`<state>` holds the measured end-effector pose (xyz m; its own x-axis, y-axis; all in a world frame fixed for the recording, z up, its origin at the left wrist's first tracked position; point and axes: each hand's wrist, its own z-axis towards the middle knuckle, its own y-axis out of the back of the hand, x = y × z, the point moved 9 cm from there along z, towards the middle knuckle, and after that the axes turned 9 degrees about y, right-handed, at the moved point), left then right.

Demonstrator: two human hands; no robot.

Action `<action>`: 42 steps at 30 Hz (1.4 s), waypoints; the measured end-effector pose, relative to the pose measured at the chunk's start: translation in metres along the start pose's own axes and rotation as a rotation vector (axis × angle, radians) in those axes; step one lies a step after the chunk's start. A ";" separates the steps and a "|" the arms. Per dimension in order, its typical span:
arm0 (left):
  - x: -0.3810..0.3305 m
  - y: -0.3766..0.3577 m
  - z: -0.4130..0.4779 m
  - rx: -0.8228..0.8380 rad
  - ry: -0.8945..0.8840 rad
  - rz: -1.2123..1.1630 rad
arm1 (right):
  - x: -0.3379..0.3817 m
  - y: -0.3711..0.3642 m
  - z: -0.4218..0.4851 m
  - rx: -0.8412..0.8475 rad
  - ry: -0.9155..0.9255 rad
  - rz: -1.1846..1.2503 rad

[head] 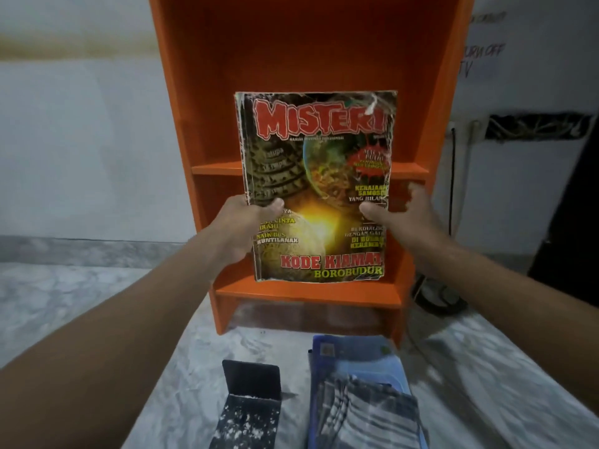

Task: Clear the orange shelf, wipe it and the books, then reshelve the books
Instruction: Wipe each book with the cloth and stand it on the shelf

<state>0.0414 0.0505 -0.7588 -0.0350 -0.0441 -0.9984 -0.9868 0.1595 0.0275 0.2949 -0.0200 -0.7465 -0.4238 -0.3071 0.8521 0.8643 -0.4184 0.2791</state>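
Note:
I hold a worn magazine [316,186] titled "MISTERI" upright in front of the orange shelf [311,59]. My left hand [241,226] grips its lower left edge, thumb on the cover. My right hand [400,218] grips its right edge, thumb on the cover and fingers behind. The shelf stands on the floor against the wall, and the parts of its compartments that I can see hold nothing. The magazine hides the middle board and much of the lower compartment.
On the marbled floor near me lies a blue book [356,358] with a striped grey cloth [369,413] on it. A black metal bookend [249,406] stands to their left. Cables and a dark round object [440,296] are right of the shelf.

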 end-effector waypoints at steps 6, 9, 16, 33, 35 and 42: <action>-0.013 0.025 -0.001 0.000 -0.023 0.008 | -0.013 -0.049 -0.001 0.003 -0.104 0.252; -0.016 0.039 0.005 -0.002 -0.058 0.116 | -0.002 -0.058 0.014 -0.069 -0.110 0.283; -0.044 0.087 0.026 -0.183 -0.149 0.517 | 0.025 -0.097 0.063 -0.060 -0.193 0.262; -0.149 0.156 0.060 -0.457 -0.241 0.444 | 0.115 -0.149 0.171 -0.074 -0.267 0.262; -0.149 0.158 0.064 -0.483 -0.249 0.448 | 0.113 -0.160 0.179 -0.034 -0.268 0.306; -0.146 0.157 0.072 -0.612 -0.254 0.471 | 0.101 -0.189 0.212 0.099 -0.251 0.401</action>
<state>-0.0970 0.1526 -0.6122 -0.5036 0.1300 -0.8541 -0.7916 -0.4653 0.3959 0.1465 0.2095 -0.6194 0.0159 -0.2070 0.9782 0.9730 -0.2222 -0.0629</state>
